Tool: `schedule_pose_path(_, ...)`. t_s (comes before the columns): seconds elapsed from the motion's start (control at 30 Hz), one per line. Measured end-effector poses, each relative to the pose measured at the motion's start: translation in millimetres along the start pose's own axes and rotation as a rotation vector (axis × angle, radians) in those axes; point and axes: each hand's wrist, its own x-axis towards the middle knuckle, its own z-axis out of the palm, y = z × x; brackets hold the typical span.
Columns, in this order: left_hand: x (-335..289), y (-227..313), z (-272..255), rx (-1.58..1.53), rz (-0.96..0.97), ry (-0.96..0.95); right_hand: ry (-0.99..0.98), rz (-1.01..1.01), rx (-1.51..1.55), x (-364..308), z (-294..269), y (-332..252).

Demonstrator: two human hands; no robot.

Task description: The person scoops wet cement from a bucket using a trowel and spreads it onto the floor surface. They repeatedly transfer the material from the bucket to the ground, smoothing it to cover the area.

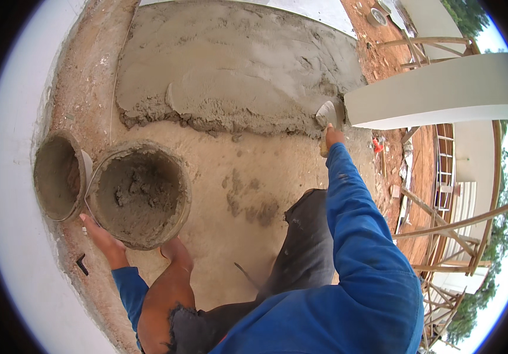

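The right hand [331, 137] is closing its fingers around a trowel [329, 113] at two o'clock, pressing wet mortar [236, 71]; stiff, best held by its handle. The left hand [105, 239], fingers spread, is steadying a heavy, gritty bucket [140, 193] at nine o'clock by its rim.

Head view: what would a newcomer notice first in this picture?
First, the broad patch of wet grey mortar spread across the top of the sandy surface, with the right hand holding a trowel at its right edge. Next, two mortar-caked buckets at the left; the left hand rests against the nearer one's rim.
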Motion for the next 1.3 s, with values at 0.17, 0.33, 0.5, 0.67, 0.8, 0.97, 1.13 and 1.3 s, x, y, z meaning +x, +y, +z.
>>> schedule_pose_path(0.17,-13.5,28.3,-37.8,0.033,0.121,0.086,-0.431,0.303,0.695,-141.1,85.3,-113.5)
schedule_pose_path(0.33,-18.3,29.9,-19.0,0.086,0.115,0.019,-0.779,-0.029,0.396,-267.5,88.6,-203.5)
schedule_pose_path(0.5,-14.7,26.9,-26.3,0.155,0.173,0.084,-0.943,-0.537,0.104,-354.5,40.4,-227.2)
schedule_pose_path(0.67,-37.1,35.5,21.6,0.256,0.222,0.016,-0.972,-0.894,-0.248,-405.9,-17.1,-236.8)
schedule_pose_path(0.8,-50.4,39.6,52.4,0.373,0.228,-0.082,-0.913,-0.912,-0.182,-407.9,-26.1,-221.6)
schedule_pose_path(0.97,-37.1,38.6,56.3,0.413,0.390,-0.174,-0.872,-0.975,-0.253,-406.7,-32.3,-236.4)
schedule_pose_path(1.13,-29.5,15.1,62.0,0.666,0.384,-0.304,-0.907,-0.914,-0.589,-385.1,10.2,-238.9)
schedule_pose_path(1.3,-38.9,7.9,66.2,0.703,0.450,-0.394,-1.089,-0.904,-0.480,-398.3,61.3,-216.3)
